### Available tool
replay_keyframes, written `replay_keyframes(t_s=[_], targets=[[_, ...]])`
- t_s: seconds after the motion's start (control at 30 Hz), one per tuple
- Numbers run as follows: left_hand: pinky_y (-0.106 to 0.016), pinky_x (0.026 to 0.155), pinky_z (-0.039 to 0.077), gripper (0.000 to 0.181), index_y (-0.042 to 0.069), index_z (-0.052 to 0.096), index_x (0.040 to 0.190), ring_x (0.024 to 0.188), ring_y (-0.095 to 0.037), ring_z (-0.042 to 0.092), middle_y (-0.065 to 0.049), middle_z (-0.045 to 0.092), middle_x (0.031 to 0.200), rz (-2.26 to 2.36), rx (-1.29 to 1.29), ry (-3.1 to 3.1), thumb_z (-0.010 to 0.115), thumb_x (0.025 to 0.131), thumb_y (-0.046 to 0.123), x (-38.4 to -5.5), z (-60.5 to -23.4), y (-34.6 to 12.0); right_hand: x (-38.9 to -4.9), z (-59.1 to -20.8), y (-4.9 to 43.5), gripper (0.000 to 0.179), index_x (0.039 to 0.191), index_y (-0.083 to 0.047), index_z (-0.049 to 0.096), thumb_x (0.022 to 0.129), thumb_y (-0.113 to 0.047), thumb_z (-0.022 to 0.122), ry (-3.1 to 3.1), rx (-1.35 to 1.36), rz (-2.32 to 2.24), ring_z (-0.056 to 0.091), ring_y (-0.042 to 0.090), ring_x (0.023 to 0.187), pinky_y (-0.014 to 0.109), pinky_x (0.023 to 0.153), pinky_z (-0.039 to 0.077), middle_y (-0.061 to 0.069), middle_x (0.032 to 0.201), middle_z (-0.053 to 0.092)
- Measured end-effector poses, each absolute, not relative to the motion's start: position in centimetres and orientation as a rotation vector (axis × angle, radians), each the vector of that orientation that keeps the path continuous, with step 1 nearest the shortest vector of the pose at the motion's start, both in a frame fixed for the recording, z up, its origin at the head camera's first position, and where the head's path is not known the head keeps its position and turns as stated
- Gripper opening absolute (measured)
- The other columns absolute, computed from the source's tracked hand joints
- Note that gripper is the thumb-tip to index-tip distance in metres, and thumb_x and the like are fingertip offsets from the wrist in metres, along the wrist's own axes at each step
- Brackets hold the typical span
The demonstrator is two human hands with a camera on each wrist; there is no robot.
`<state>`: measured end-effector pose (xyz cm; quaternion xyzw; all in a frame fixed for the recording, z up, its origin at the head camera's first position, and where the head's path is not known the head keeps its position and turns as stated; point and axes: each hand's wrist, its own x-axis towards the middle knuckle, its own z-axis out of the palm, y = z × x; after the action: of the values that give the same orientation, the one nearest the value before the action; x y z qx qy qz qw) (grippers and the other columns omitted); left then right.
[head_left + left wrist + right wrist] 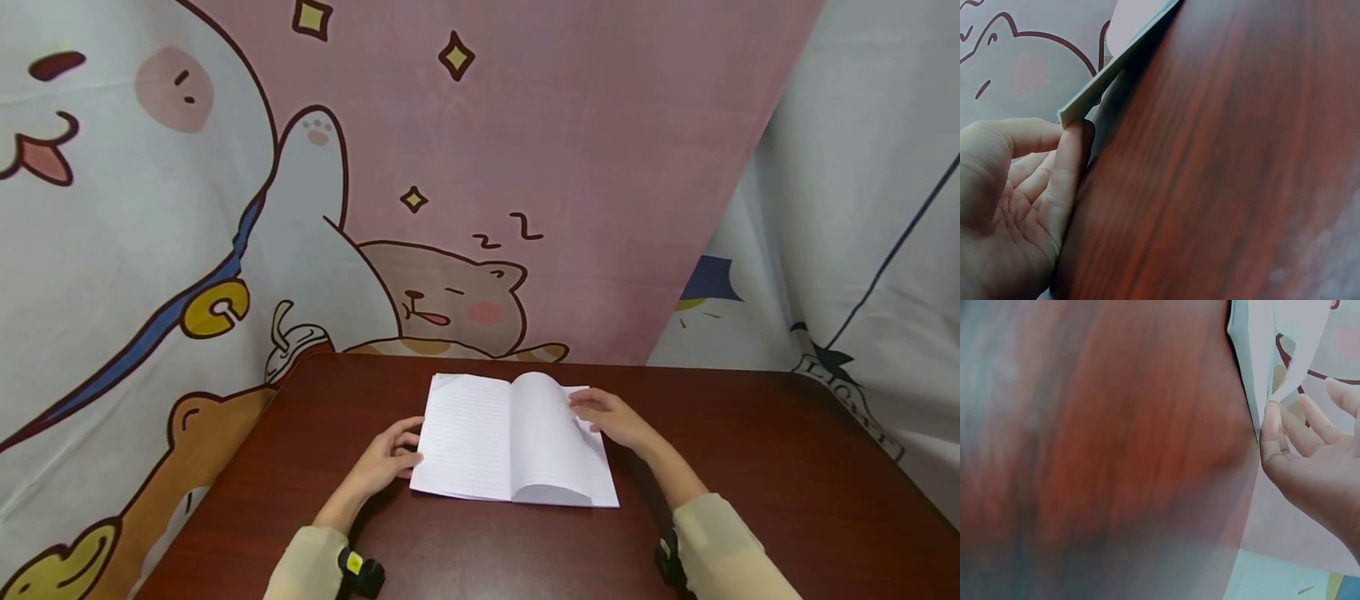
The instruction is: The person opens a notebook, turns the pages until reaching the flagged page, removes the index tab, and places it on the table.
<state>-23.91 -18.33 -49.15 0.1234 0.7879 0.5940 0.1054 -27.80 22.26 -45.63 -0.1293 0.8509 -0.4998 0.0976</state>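
Observation:
An open notebook (468, 437) with lined white pages lies on the dark red-brown table. Its right-hand page (547, 442) bows upward in a curve from the middle fold. At the notebook's left edge, my left hand (386, 457) pinches the cover and pages; the left wrist view shows the thumb and a finger (1071, 156) meeting at that edge. On the opposite side, my right hand (611, 417) touches the right edge near the raised page. In the right wrist view its fingers (1272, 422) are loosely extended, with one fingertip against the paper's edge.
The wooden table (750, 467) reaches out on both sides of the notebook. A cartoon-printed cloth (585, 167) hangs behind and to the left, and a pale curtain (862, 208) hangs at the right. Black cameras (366, 575) are strapped at both wrists.

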Motion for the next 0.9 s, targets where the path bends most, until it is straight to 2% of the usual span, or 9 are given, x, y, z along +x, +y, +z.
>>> replay_keyframes(t_s=[0.17, 0.3, 0.47, 0.63, 0.77, 0.83, 0.9], targets=[[-0.029, 0.068, 0.058, 0.060, -0.002, 0.038, 0.148, 0.081, -0.015, 0.063, -0.030, 0.061, 0.118, 1.757, 0.348, 2.323, 0.061, 0.093, -0.002, -23.9, -49.2, -18.3, -27.7, -45.7, 21.2, 0.046, 0.139, 0.008, 0.047, 0.102, -0.018, 0.055, 2.477, -0.416, -1.506, 0.053, 0.041, 0.129, 0.051, 0.096, 0.052, 0.030, 0.138, 0.055], [-0.028, 0.067, 0.057, 0.060, -0.001, 0.039, 0.148, 0.081, -0.015, 0.064, -0.028, 0.062, 0.117, 1.753, 0.338, 2.331, 0.062, 0.093, -0.002, -23.9, -49.2, -18.3, -27.5, -45.6, 20.3, 0.048, 0.141, 0.006, 0.047, 0.102, -0.021, 0.056, 2.461, -0.425, -1.535, 0.054, 0.040, 0.130, 0.054, 0.105, 0.045, 0.028, 0.137, 0.057], [-0.027, 0.066, 0.056, 0.060, -0.001, 0.039, 0.148, 0.080, -0.014, 0.063, -0.027, 0.063, 0.117, 1.750, 0.333, 2.332, 0.062, 0.093, -0.001, -23.8, -49.1, -18.3, -27.3, -45.5, 19.3, 0.051, 0.144, 0.002, 0.046, 0.102, -0.024, 0.056, 2.421, -0.393, -1.580, 0.053, 0.037, 0.130, 0.053, 0.110, 0.040, 0.026, 0.138, 0.057], [-0.027, 0.067, 0.057, 0.060, -0.002, 0.037, 0.148, 0.080, -0.011, 0.063, -0.029, 0.062, 0.118, 1.754, 0.354, 2.326, 0.062, 0.093, 0.000, -23.7, -48.9, -18.4, -27.3, -45.4, 18.5, 0.052, 0.145, 0.001, 0.044, 0.100, -0.022, 0.059, 2.390, -0.387, -1.670, 0.051, 0.035, 0.129, 0.043, 0.106, 0.046, 0.027, 0.143, 0.050], [-0.027, 0.067, 0.057, 0.061, -0.003, 0.037, 0.149, 0.080, -0.010, 0.063, -0.031, 0.061, 0.119, 1.755, 0.367, 2.323, 0.062, 0.093, 0.000, -23.6, -48.8, -18.4, -27.3, -45.2, 18.1, 0.051, 0.143, 0.000, 0.045, 0.097, -0.014, 0.062, 2.448, -0.352, -1.735, 0.055, 0.038, 0.125, 0.032, 0.094, 0.048, 0.028, 0.144, 0.048], [-0.027, 0.067, 0.057, 0.060, -0.003, 0.037, 0.148, 0.079, -0.010, 0.063, -0.030, 0.061, 0.118, 1.753, 0.363, 2.326, 0.061, 0.093, 0.000, -23.6, -48.8, -18.3, -27.4, -45.1, 17.9, 0.053, 0.144, 0.003, 0.043, 0.096, -0.009, 0.063, 2.486, -0.338, -1.769, 0.057, 0.041, 0.123, 0.034, 0.093, 0.050, 0.030, 0.144, 0.048], [-0.027, 0.067, 0.057, 0.060, -0.002, 0.038, 0.148, 0.079, -0.010, 0.063, -0.029, 0.061, 0.118, 1.754, 0.354, 2.324, 0.061, 0.093, -0.001, -23.6, -48.8, -18.3, -27.5, -44.8, 17.8, 0.056, 0.144, 0.004, 0.041, 0.094, -0.005, 0.063, 2.530, -0.311, -1.801, 0.055, 0.043, 0.126, 0.041, 0.099, 0.050, 0.031, 0.144, 0.048]])
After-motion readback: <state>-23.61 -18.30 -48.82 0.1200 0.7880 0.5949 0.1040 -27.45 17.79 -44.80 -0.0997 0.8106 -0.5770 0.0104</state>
